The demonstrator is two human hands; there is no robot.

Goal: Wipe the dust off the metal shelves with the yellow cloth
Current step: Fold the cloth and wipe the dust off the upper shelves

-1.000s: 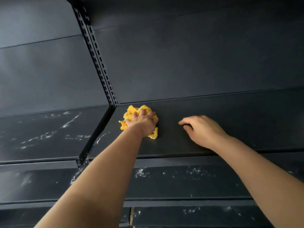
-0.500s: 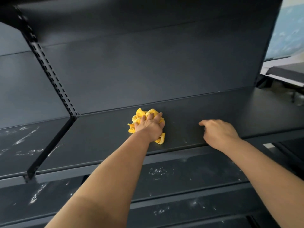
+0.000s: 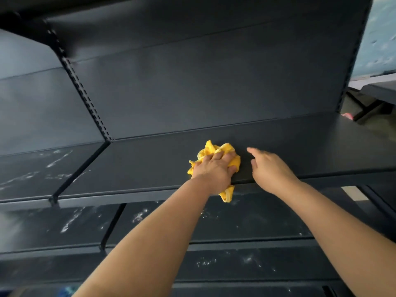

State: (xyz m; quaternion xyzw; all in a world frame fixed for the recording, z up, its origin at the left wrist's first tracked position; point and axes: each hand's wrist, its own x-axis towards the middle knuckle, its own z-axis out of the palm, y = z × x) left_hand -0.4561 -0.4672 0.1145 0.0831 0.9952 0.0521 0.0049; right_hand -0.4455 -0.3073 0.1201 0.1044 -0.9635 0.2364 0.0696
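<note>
While the left hand (image 3: 214, 168) presses down on the yellow cloth (image 3: 216, 152), the fabric bunches into soft, crumpled folds beneath the palm, fingers curled over it and clamped on the wad. The cloth sits on the upper metal shelf (image 3: 150, 163), near its front edge, and one loose tail of it droops over the lip just below the wrist. The shelf is a flat, dark, matte sheet of painted metal with a thin folded front lip; around the cloth its surface looks smooth and even.

Just to the right of the cloth, the right hand (image 3: 270, 168) rests on the same shelf, fingers loosely spread and apart, holding nothing, the index finger stretched forward. Both bare forearms reach up from the bottom of the frame.

Behind the shelf rises a plain dark back panel (image 3: 203, 82), and a slotted upright (image 3: 85, 99) with a row of small rectangular holes runs diagonally down to the shelf's left corner. The neighbouring shelf section (image 3: 32, 168) to the left carries pale streaks and smears of dust. The lower shelves (image 3: 246, 224) show scattered whitish specks and patches too.
</note>
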